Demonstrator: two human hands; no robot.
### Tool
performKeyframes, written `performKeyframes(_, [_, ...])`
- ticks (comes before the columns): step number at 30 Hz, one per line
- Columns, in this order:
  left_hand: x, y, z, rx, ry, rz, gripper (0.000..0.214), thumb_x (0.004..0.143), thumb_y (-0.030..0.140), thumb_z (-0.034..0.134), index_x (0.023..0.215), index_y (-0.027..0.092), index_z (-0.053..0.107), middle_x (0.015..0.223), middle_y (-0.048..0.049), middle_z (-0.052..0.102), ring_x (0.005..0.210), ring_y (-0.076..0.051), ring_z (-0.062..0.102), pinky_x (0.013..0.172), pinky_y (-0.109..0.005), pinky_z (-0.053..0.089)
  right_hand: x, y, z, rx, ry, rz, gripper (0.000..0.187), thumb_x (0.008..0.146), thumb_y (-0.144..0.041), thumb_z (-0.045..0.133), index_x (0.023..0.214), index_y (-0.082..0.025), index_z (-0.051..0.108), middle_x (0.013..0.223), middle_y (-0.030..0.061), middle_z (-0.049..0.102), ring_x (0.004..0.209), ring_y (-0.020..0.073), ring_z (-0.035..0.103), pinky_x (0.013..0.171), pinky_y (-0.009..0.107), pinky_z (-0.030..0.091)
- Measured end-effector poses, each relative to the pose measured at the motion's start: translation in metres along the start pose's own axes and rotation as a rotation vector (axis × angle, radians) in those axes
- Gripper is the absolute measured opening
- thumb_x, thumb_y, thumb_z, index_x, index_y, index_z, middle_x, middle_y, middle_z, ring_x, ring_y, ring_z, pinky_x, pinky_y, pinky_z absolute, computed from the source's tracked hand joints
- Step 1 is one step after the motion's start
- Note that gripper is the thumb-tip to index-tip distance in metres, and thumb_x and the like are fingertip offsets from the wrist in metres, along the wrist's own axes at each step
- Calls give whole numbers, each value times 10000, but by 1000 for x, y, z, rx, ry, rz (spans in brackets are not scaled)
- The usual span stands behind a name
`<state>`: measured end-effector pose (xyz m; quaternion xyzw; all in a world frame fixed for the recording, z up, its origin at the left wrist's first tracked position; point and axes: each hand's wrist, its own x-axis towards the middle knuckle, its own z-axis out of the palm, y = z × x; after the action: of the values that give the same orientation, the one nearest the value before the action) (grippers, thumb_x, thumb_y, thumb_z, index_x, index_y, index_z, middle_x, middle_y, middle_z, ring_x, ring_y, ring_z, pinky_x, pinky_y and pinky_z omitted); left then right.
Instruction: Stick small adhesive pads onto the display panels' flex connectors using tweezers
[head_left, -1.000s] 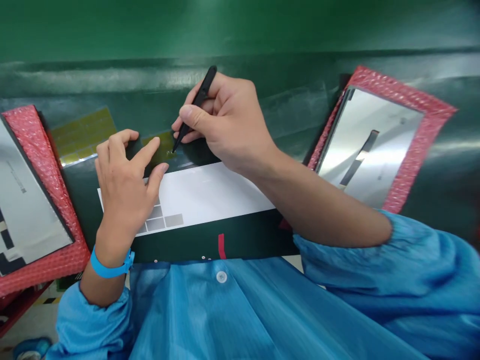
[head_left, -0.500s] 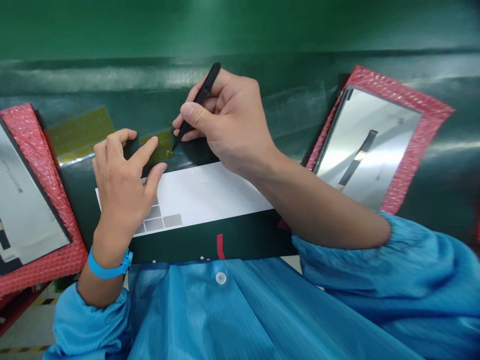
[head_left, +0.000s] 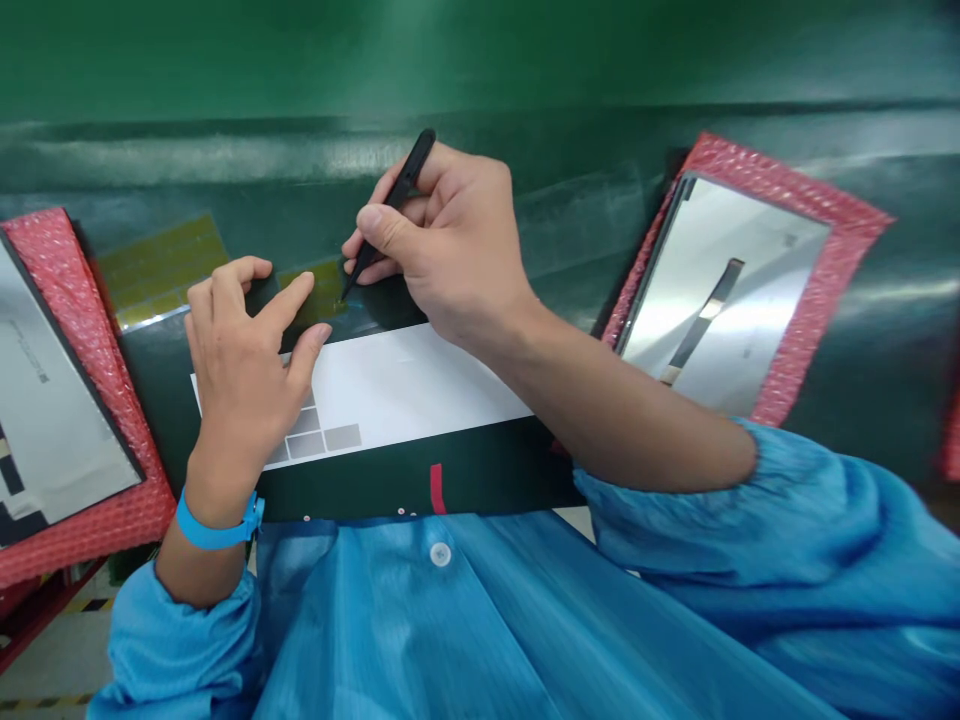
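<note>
My right hand (head_left: 461, 240) is closed in a pen-like grip round slim black tweezers (head_left: 409, 180). Their pointed tip meets the lower right part of a small yellow film sheet (head_left: 326, 290) on the green mat. My left hand (head_left: 251, 365) spreads its fingers, with the index fingertip at that film and the palm over the left end of a white sheet (head_left: 412, 375). Grey rectangular labels (head_left: 343, 437) show on this sheet beside the left thumb. The left hand partly hides the sheet and the yellow film.
A larger yellow film sheet (head_left: 169, 265) lies at the upper left. Pink bubble wrap bears a display panel on the left (head_left: 64, 400) and another on the right (head_left: 727, 290). A clear film (head_left: 585, 220) lies behind my right wrist. Red tape (head_left: 437, 488) marks the near edge.
The view has shifted slightly, so the right-hand panel appears a little further left. The right hand and tweezers sit almost unchanged at the yellow film; the left hand stays put.
</note>
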<state>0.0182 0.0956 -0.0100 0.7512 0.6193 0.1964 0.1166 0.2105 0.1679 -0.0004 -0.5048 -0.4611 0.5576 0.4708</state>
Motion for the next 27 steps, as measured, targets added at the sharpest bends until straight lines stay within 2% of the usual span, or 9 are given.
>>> performKeyframes(6, [2, -6, 2, 22, 47, 32, 401, 972, 373, 755, 1365, 293, 782, 1432, -130, 604, 1318, -378, 550, 1140, -574, 469, 1, 1, -10, 180, -46, 48, 294, 979, -255, 864, 843, -219, 606, 741, 4, 768, 628, 145, 753, 542, 190, 600])
performKeyframes(9, [5, -11, 0, 12, 75, 80, 392, 988, 388, 740, 1364, 289, 786, 1425, -141, 619, 1311, -379, 569, 1120, -576, 495, -8, -10, -27, 218, -19, 26, 326, 963, -335, 892, 884, -227, 594, 765, -9, 775, 658, 141, 765, 554, 185, 609])
performKeyframes(12, [8, -20, -2, 3, 116, 135, 378, 1007, 405, 727, 1365, 301, 791, 1422, -152, 652, 1291, -390, 602, 1107, -604, 503, -26, -25, -62, 218, 88, -49, 400, 917, -446, 928, 921, -233, 589, 794, -18, 778, 682, 140, 777, 549, 185, 613])
performKeyframes(16, [17, -33, -4, -54, 236, 176, 367, 930, 355, 812, 1296, 377, 827, 1317, -87, 740, 1198, -398, 677, 1061, -615, 534, -64, -34, -132, 204, 330, -163, 497, 820, -549, 983, 904, -233, 609, 796, -22, 776, 664, 139, 775, 536, 184, 622])
performKeyframes(18, [21, -29, -6, -76, 307, 160, 387, 881, 324, 846, 1267, 365, 846, 1248, -75, 774, 1122, -389, 720, 1011, -595, 572, -86, -32, -167, 187, 464, -183, 477, 805, -523, 1000, 882, -230, 630, 783, -19, 780, 647, 135, 772, 522, 169, 615])
performKeyframes(20, [20, -10, -9, -59, 361, 150, 406, 848, 304, 867, 1254, 317, 856, 1219, -91, 793, 1086, -393, 744, 977, -581, 592, -108, -26, -195, 180, 577, -171, 437, 807, -473, 1006, 872, -223, 653, 773, -12, 783, 635, 127, 768, 514, 150, 610])
performKeyframes(23, [11, 43, -6, -55, 365, 258, 375, 820, 258, 894, 1194, 260, 870, 1200, -121, 810, 1074, -392, 753, 938, -547, 588, -134, -14, -219, 194, 678, -137, 406, 803, -425, 1010, 879, -216, 670, 759, -11, 781, 607, 124, 761, 509, 147, 618])
performKeyframes(27, [-9, 129, 20, -228, 117, 434, 325, 910, 150, 817, 1222, 239, 824, 1250, -124, 788, 1158, -326, 743, 983, -482, 592, -157, -4, -221, 167, 709, -90, 422, 811, -446, 1009, 914, -223, 666, 750, -7, 777, 596, 149, 767, 473, 168, 608])
